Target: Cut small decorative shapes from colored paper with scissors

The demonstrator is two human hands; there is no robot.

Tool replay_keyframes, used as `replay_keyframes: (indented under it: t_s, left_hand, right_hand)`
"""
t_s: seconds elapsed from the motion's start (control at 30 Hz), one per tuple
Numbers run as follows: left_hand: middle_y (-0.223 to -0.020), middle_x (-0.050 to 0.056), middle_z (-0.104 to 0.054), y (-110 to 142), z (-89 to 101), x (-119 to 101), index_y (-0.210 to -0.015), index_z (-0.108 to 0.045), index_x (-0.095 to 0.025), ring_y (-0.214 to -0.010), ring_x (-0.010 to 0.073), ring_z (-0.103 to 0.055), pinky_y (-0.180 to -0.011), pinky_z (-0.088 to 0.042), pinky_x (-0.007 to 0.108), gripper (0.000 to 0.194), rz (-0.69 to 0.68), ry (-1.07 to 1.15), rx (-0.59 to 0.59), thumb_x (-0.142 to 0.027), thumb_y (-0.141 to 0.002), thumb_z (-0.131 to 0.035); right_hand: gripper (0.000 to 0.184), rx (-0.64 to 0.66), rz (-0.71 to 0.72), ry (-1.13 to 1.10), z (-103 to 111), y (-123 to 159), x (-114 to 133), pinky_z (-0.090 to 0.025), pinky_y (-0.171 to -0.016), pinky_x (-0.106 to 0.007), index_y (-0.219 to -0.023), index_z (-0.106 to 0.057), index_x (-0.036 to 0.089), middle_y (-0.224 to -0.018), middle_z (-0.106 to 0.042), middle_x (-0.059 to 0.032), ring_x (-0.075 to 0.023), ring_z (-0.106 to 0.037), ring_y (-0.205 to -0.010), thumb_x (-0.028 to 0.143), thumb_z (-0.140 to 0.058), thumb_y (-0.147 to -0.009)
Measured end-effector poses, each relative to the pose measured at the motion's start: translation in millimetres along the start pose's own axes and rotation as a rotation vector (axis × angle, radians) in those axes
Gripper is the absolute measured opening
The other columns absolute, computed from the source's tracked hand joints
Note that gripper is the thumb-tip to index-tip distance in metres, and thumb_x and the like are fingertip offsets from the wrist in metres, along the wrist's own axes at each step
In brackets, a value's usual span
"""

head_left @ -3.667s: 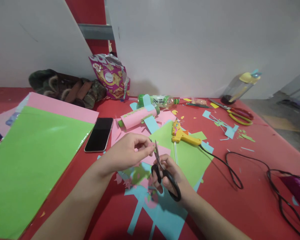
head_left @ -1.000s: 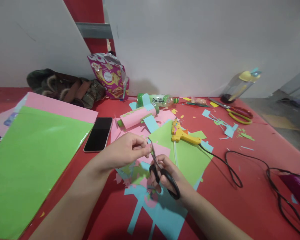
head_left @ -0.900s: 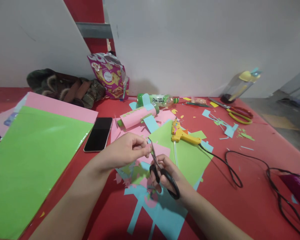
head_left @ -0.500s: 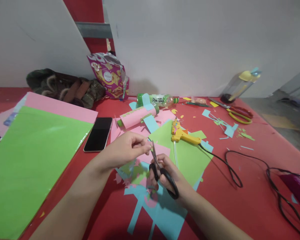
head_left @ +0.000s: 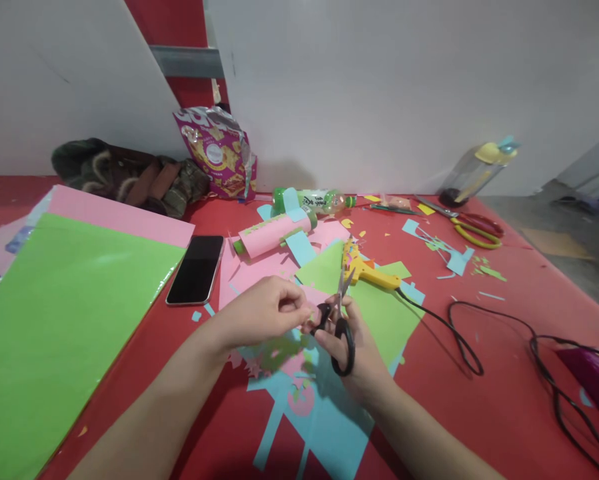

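My left hand (head_left: 262, 313) is closed in a pinch on a small pink paper piece (head_left: 308, 310), held above the red table (head_left: 484, 373). My right hand (head_left: 352, 347) grips black-handled scissors (head_left: 338, 320), blades pointing up and away, slightly parted, just right of the pink piece. The two hands nearly touch. Below them lie blue, green and pink paper offcuts (head_left: 304, 407).
A black phone (head_left: 196, 269) lies left of my hands beside large green (head_left: 54, 320) and pink sheets. A yellow glue gun (head_left: 364, 270) with a black cord (head_left: 459, 333) sits just beyond. A pink paper-wrapped bottle (head_left: 274, 233), red-yellow scissors (head_left: 472, 227), snack bag (head_left: 216, 150) and water bottle (head_left: 474, 172) stand further back.
The scissors have swung away from the paper: the blades, earlier beside my left fingertips, now point up to the right. Both hands have shifted slightly right and nearer to me.
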State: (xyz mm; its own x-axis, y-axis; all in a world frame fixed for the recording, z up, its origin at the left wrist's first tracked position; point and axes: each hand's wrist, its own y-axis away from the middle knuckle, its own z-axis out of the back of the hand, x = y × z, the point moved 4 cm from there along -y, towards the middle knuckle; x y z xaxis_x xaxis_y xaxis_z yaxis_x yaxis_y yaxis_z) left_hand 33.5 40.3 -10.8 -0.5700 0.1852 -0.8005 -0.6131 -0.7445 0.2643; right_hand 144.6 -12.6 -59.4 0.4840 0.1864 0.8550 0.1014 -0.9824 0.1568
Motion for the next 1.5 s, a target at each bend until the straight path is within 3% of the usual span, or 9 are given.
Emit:
replay_keyframes:
  t_s: [0.17,0.6,0.93,1.1,1.5]
  left_hand:
    - [-0.048,-0.005,-0.029,-2,-10.5,-3,-0.05,-0.037,-0.014,-0.047,0.0062,-0.027,-0.044,-0.021,0.02,0.024,-0.041,-0.114,0.053,-0.024,-0.071,-0.041]
    - [-0.047,-0.005,-0.033,-3,-12.5,-1,-0.05,-0.038,-0.014,-0.046,0.0061,-0.028,-0.043,-0.02,0.02,0.024,-0.033,-0.163,0.047,-0.024,-0.071,-0.04]
    - [-0.048,-0.005,-0.028,-6,-14.1,1,-0.049,-0.034,-0.015,-0.047,0.0064,-0.027,-0.043,-0.02,0.019,0.025,-0.036,-0.116,0.015,-0.025,-0.07,-0.04]
    - [-0.048,-0.005,-0.027,-5,-14.6,-1,-0.049,-0.035,-0.015,-0.047,0.0066,-0.026,-0.042,-0.019,0.019,0.019,-0.025,-0.038,0.053,-0.021,-0.066,-0.041]
    - [-0.049,-0.005,-0.029,-4,-11.3,-2,-0.05,-0.038,-0.014,-0.049,0.0069,-0.027,-0.045,-0.022,0.019,0.022,-0.045,-0.042,0.04,-0.022,-0.07,-0.04]
  right_hand:
    - [0.037,-0.027,-0.003,0.018,2,0,-2,-0.038,-0.057,-0.017,-0.087,-0.042,0.025,-0.072,-0.049,0.0067,-0.0058,-0.047,-0.061,0.016,-0.067,-0.061]
    - [0.032,-0.101,0.054,0.104,5,-1,1,-0.036,-0.057,-0.017,-0.083,-0.041,0.023,-0.07,-0.046,0.0063,-0.0061,-0.043,-0.059,0.014,-0.064,-0.062]
    - [0.038,-0.176,0.044,0.05,5,-1,5,-0.036,-0.057,-0.019,-0.082,-0.041,0.023,-0.069,-0.046,0.0068,-0.0069,-0.044,-0.059,0.02,-0.07,-0.058]
    - [0.034,-0.207,0.052,0.05,7,0,7,-0.037,-0.057,-0.02,-0.082,-0.042,0.024,-0.069,-0.047,0.0062,-0.0077,-0.046,-0.06,0.019,-0.068,-0.06]
    - [0.035,-0.189,0.052,-0.009,6,-1,6,-0.039,-0.061,-0.022,-0.083,-0.042,0.025,-0.068,-0.048,0.007,-0.0079,-0.047,-0.062,0.015,-0.066,-0.06]
